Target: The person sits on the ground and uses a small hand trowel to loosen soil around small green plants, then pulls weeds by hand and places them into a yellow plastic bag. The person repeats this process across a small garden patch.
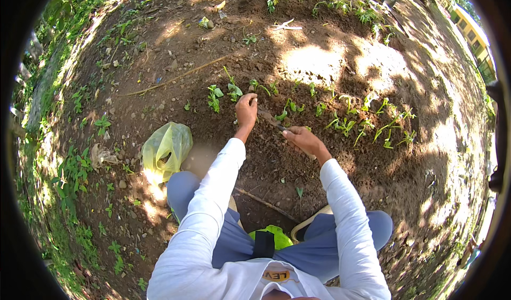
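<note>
My right hand (304,141) grips the dark handle of a small hand trowel (268,117). Its soil-coated blade points left into the loose brown soil. Just left of the blade, my left hand (246,110) is low over the bed with fingers drawn together; whether anything is between them is hidden. Beyond its fingertips is a small green seedling (234,89), and a leafier seedling (214,96) stands farther left. Several drooping seedlings (345,125) are set in rows in the dug soil to the right of my hands.
A translucent yellow plastic bag (167,150) rests beside my left knee. A long dry stick (179,76) lies across the ground at upper left, and another stick (267,205) between my feet. More seedlings (331,2) grow in a far row. Weeds (74,176) line the left side.
</note>
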